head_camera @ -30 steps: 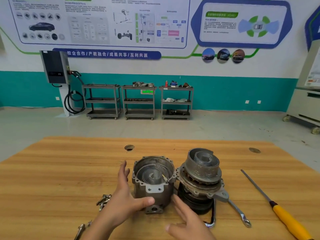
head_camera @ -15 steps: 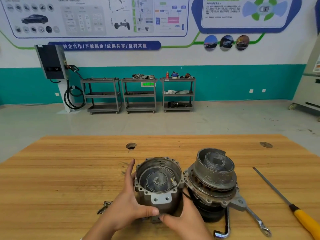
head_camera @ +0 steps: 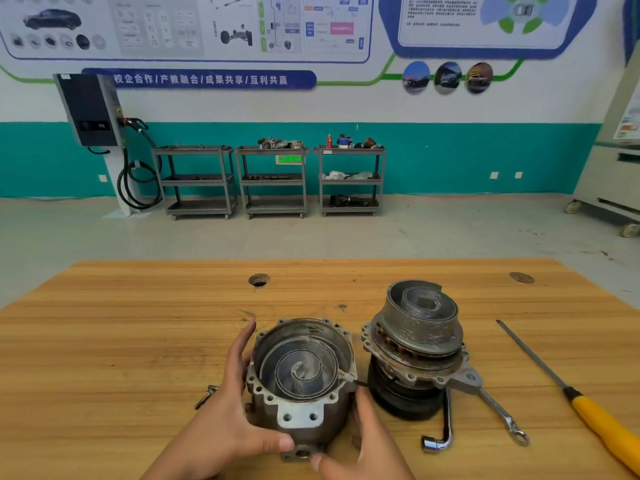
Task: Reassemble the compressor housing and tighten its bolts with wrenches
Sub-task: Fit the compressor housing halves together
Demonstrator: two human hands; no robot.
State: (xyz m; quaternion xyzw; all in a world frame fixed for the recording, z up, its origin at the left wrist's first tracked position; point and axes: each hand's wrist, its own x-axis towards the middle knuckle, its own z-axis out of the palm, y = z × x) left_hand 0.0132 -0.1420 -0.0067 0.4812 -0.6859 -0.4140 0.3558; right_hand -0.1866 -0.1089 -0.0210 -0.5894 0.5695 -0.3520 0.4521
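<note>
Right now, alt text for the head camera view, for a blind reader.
Left hand and right hand hold an open compressor housing on a wooden table. Its mating half stands to the right, beside a spanner, an L-wrench and a yellow-handled screwdriver.

Housing half (head_camera: pixel 300 382) stands left of compressor body (head_camera: pixel 415 348); screwdriver (head_camera: pixel 568 393) lies right.

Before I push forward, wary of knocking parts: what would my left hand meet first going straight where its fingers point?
Likely nothing: the left hand, holding the housing, has fingers pointing away over bare table, toward a round hole.
</note>
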